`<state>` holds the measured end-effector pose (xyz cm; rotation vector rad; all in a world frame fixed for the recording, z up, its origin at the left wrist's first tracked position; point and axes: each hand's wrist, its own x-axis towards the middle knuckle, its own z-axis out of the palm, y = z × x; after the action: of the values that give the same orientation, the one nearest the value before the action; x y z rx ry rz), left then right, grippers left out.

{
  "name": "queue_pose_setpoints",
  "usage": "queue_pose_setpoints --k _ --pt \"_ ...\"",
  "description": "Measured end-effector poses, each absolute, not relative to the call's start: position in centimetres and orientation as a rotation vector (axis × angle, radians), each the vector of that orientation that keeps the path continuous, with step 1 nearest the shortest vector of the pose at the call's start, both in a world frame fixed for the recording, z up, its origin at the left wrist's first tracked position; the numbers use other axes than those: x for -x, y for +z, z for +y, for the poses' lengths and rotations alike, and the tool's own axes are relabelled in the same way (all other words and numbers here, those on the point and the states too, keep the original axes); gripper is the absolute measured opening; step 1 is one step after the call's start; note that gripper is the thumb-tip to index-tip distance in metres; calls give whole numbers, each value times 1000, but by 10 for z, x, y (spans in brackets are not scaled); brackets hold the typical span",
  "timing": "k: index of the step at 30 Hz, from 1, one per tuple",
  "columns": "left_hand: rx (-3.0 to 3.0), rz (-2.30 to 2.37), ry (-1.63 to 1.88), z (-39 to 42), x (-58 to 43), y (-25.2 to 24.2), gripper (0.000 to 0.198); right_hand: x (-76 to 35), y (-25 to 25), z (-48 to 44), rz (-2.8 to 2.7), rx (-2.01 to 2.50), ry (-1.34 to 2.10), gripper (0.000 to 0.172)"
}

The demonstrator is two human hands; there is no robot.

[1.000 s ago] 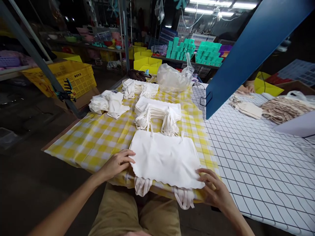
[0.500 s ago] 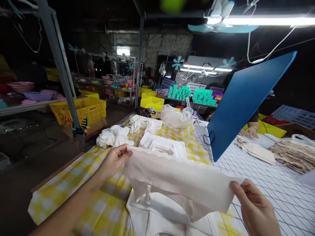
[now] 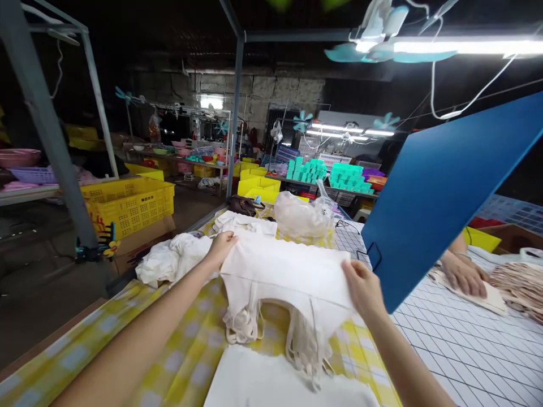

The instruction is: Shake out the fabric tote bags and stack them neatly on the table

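A white camisole top [image 3: 288, 265] with thin straps is stretched between my two hands, its wavy hem edge away from me. My left hand [image 3: 223, 249] pinches its far left corner. My right hand [image 3: 363, 287] grips the right corner between thumb and fingers. Beneath it, bunches of thin straps [image 3: 303, 339] hang toward me; the pile they belong to is mostly covered. Closest to me, another white garment [image 3: 288, 379] lies flat on the yellow checked cloth [image 3: 186, 345]. To the left rests a crumpled heap of white garments [image 3: 169, 260].
A blue panel [image 3: 449, 192] stands tilted on the right, on a wire stand. Beyond it, a co-worker's hand [image 3: 464, 274] lies on beige fabric beside a beige stack [image 3: 520, 285]. A plastic bag [image 3: 301, 215] sits at the back. A metal post [image 3: 51, 130] rises at left.
Both hands have carried the camisole forward, away from me, over the folded white pile. The view has shifted, and the co-worker's hand shows more fully on the beige fabric.
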<state>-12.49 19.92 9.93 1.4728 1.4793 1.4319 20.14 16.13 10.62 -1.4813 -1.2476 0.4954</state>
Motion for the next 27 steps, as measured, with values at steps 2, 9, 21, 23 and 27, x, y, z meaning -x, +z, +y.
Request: queue_pose_setpoints --k 2,9,21,23,27 --pt "-1523 1673 1303 225 114 77 25 -201 76 193 -1332 1624 403 35" --pt "-1628 2071 933 265 101 41 25 -210 29 232 -1411 1826 315 26" --pt "-1871 2252 533 279 88 27 22 -202 21 245 -1521 2209 168 23" --pt "-1924 2246 491 275 87 28 23 -200 22 244 -1556 2243 155 24" --pt "-1952 2273 426 270 87 31 23 -198 25 240 -1609 2293 143 28"
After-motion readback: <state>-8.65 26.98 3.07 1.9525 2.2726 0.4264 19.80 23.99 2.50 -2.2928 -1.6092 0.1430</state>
